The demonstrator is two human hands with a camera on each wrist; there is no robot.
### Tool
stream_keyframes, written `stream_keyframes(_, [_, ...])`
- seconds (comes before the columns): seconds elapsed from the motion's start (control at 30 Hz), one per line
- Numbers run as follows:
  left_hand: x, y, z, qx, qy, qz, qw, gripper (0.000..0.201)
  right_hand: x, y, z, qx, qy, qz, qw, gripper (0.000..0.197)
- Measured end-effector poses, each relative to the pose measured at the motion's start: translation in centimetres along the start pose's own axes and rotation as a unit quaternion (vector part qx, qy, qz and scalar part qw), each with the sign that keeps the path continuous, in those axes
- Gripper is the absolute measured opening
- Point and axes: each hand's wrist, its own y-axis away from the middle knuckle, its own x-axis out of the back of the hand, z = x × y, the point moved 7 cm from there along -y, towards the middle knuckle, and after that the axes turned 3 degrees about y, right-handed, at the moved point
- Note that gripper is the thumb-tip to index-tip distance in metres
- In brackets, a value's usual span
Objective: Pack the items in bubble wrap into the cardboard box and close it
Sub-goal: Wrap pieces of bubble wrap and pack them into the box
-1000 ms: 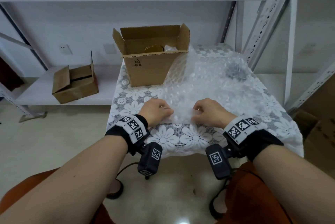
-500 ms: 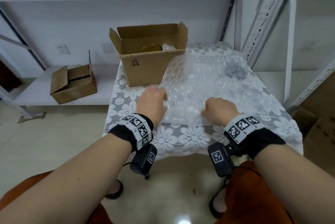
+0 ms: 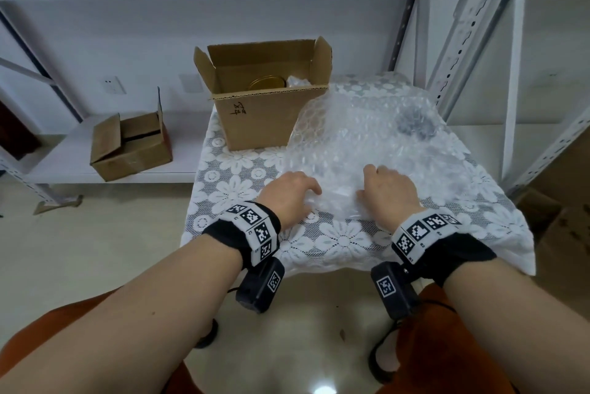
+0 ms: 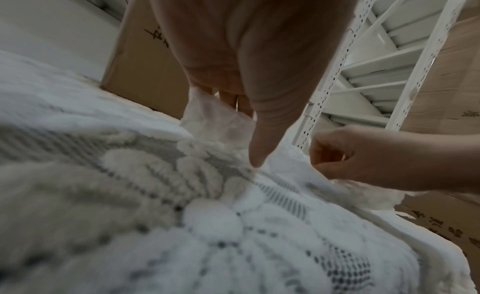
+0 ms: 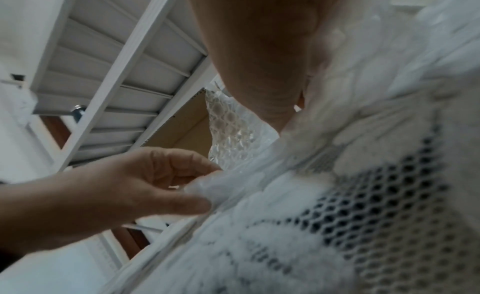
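Observation:
A clear bubble wrap sheet (image 3: 367, 138) lies spread over the lace-covered table (image 3: 230, 189), its far corner leaning on the open cardboard box (image 3: 261, 119). Inside the box I see a gold round lid (image 3: 266, 84) and a bit of wrapped material. A dark item (image 3: 415, 124) shows through the wrap at the far right. My left hand (image 3: 290, 195) grips the wrap's near left edge, fingers curled round it (image 5: 182, 175). My right hand (image 3: 386, 189) pinches the near edge a hand's width to the right (image 4: 337, 159).
White metal shelving (image 3: 463, 26) stands behind and to the right of the table. A second, smaller cardboard box (image 3: 131, 148) sits on the low shelf at left. More cartons (image 3: 562, 234) stand on the floor at right. The table's front edge is just below my wrists.
The raised part of the wrap beside the box has sunk lower. Both hands have shifted slightly along the wrap's near edge, and the left has moved to the right.

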Motion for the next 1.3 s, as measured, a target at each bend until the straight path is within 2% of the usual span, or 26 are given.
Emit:
stream_keyframes(0.07, [0.6,-0.2,0.0,0.024,0.003,0.013,1.000,0.028,1.6,0.2,-1.1,0.045,0.034,0.097,0.994,0.017])
stream_keyframes(0.13, [1.3,-0.4,-0.2,0.051,0.005,0.014,0.999,0.027,2.8,1.0,-2.6,0.113,-0.015,0.152,0.982,0.023])
stream_keyframes(0.17, [1.6,-0.5,-0.2,0.061,-0.001,0.007,0.998,0.026,2.6,1.4,-3.2,0.146,-0.037,0.129,0.980,0.029])
stream_keyframes(0.23, [2.2,-0.6,-0.5,0.076,-0.020,-0.012,0.997,0.026,1.4,1.9,-4.3,0.181,-0.021,0.041,0.982,0.038])
stream_keyframes(0.27, [2.4,-0.6,-0.6,0.082,-0.027,-0.022,0.996,0.027,0.8,2.1,-4.6,0.190,-0.003,0.011,0.982,0.038])
stream_keyframes(0.33, [2.7,-0.5,-0.8,0.091,-0.034,-0.036,0.995,0.028,0.8,2.4,-4.8,0.196,-0.002,-0.008,0.981,0.024])
stream_keyframes(0.4, [2.8,-0.4,-0.9,0.095,-0.035,-0.049,0.994,0.027,1.4,2.4,-4.8,0.191,-0.023,-0.007,0.981,0.008])
stream_keyframes(0.53, [2.9,-0.4,-0.9,0.101,-0.051,-0.080,0.990,0.026,1.9,2.1,-4.6,0.143,-0.083,-0.047,0.985,0.009])
stream_keyframes(0.67, [2.2,-0.2,-1.5,0.119,-0.047,-0.132,0.983,0.027,1.1,1.3,-3.9,0.102,-0.117,-0.110,0.982,0.017])
stream_keyframes(0.8, [1.6,0.3,-2.3,0.138,-0.065,-0.159,0.975,0.023,0.8,0.1,-3.0,0.064,-0.134,-0.135,0.980,0.031])
stream_keyframes(0.87, [1.5,0.4,-2.6,0.147,-0.074,-0.152,0.975,0.026,0.5,-0.4,-3.1,0.062,-0.128,-0.127,0.982,0.036])
stream_keyframes(0.93, [1.7,0.5,-2.7,0.151,-0.080,-0.117,0.978,0.025,0.3,-0.8,-3.4,0.067,-0.123,-0.124,0.982,0.041])
stream_keyframes(1.0, [2.6,0.4,-2.2,0.115,-0.085,-0.020,0.989,0.026,0.0,-1.1,-3.7,0.071,-0.116,-0.131,0.982,0.042])
stream_keyframes(1.07, [3.7,0.6,-0.9,0.046,-0.068,0.086,0.993,0.025,-0.3,-1.2,-3.8,0.071,-0.094,-0.138,0.983,0.038])
stream_keyframes(1.1, [4.0,0.7,-0.4,0.017,-0.047,0.110,0.993,0.022,-0.4,-1.3,-3.9,0.070,-0.081,-0.139,0.985,0.033])
stream_keyframes(1.17, [3.5,0.8,0.3,-0.017,-0.008,0.094,0.995,0.021,-0.5,-1.4,-4.0,0.065,-0.066,-0.135,0.986,0.025])
stream_keyframes(1.23, [2.2,1.0,0.3,-0.019,0.006,0.031,0.999,0.033,-0.5,-1.5,-4.0,0.059,-0.064,-0.127,0.988,0.025])
stream_keyframes(1.3, [1.1,1.2,0.0,-0.011,-0.029,-0.018,0.999,0.040,-0.5,-1.5,-4.1,0.059,-0.055,-0.107,0.991,0.027])
